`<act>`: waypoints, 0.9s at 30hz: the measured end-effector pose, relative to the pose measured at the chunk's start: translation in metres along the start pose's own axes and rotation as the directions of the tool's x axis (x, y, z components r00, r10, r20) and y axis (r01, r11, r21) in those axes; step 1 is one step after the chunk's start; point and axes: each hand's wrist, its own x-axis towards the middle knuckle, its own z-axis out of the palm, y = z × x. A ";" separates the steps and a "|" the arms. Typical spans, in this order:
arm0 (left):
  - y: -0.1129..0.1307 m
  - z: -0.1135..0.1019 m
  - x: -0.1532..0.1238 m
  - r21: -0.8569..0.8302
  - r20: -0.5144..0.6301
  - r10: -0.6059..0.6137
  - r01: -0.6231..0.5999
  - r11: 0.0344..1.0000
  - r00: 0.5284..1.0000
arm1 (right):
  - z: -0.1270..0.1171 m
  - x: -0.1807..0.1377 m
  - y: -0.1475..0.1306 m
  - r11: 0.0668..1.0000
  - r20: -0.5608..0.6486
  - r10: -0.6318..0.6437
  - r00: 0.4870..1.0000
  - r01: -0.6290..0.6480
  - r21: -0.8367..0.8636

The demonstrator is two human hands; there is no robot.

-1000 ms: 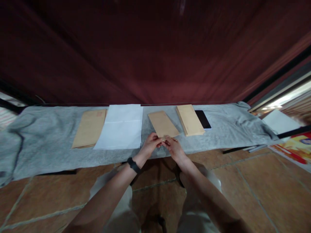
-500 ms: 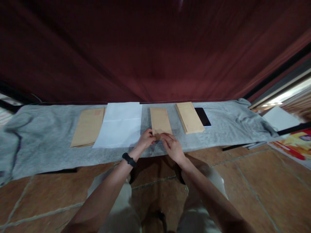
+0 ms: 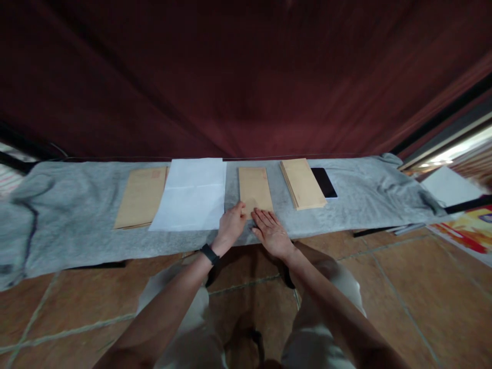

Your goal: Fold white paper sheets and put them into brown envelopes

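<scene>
- My left grip (image 3: 231, 224) is curled at the near left corner of the envelope (image 3: 254, 185); I can't tell if it pinches the paper or only presses on it
- My right grip (image 3: 272, 231) is spread flat, palm down, fingertips laid on the envelope's near end, just beside the left
- The envelope lies flat in front of me on the table (image 3: 365, 192), long sides running away from me, faint red print by its far right corner
- Under it all is a grey cloth (image 3: 92, 241)
- A black band (image 3: 210, 253) circles my left wrist
- To the left lie white sheets (image 3: 192, 195), creased across, covering the right edge of a pile of brown envelopes (image 3: 140, 197)
- To the right sits a neat envelope stack (image 3: 303, 183), with a black phone (image 3: 325, 182) against its right side
- Behind the table hangs a dark red curtain (image 3: 246, 87)
</scene>
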 end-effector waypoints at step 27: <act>0.009 0.047 -0.055 0.311 0.047 0.397 -0.391 0.866 0.916 | -0.008 -0.015 0.020 0.999 0.063 0.037 0.997 -0.036 -0.014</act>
